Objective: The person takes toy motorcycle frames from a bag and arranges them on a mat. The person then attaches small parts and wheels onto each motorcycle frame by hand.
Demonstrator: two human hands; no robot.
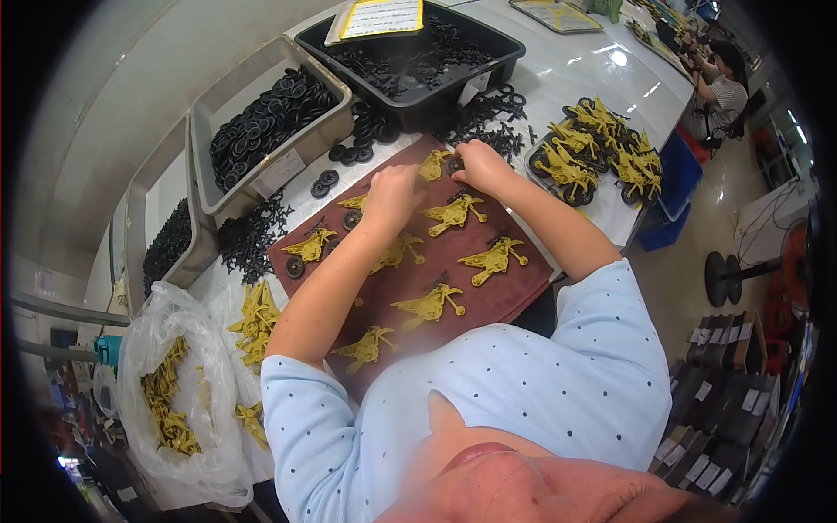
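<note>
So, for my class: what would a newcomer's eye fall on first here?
The bright yellow parts spread over the dark red mat in the middle probably stand out first, with the left hand and right hand over its far end. Next come the black wheels heaped in a grey bin, upper left, and the clear bag, lower left.

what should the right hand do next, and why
Probably ease the black wheel against the yellow toy frame between the hands: the right hand seems to pinch the wheel right beside that frame, the left hand sits at its other side, and the yellow assemblies heaped at the right carry black wheels.
</note>
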